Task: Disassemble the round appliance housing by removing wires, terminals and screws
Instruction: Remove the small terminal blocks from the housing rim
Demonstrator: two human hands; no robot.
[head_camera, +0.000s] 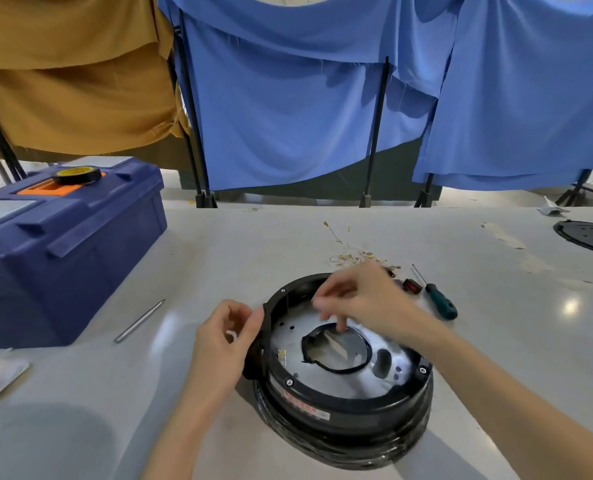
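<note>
The round black appliance housing (343,407) lies on the grey table, its silver inner plate and central round opening facing up. My left hand (227,336) rests against the housing's left rim, fingers curled on the edge. My right hand (361,296) hovers over the housing's far side with fingertips pinched together above the opening; whether something small is between them is too blurred to tell. A tangle of thin wires with gold terminals (354,256) lies just beyond the housing. Small gold terminals (282,355) sit inside at the left.
A green-handled screwdriver (440,301) and a small red and black switch (412,286) lie right of the housing. A metal rod (139,321) lies to the left. A blue toolbox (63,244) with a tape roll (76,174) stands far left. A black perforated disc (589,235) sits far right.
</note>
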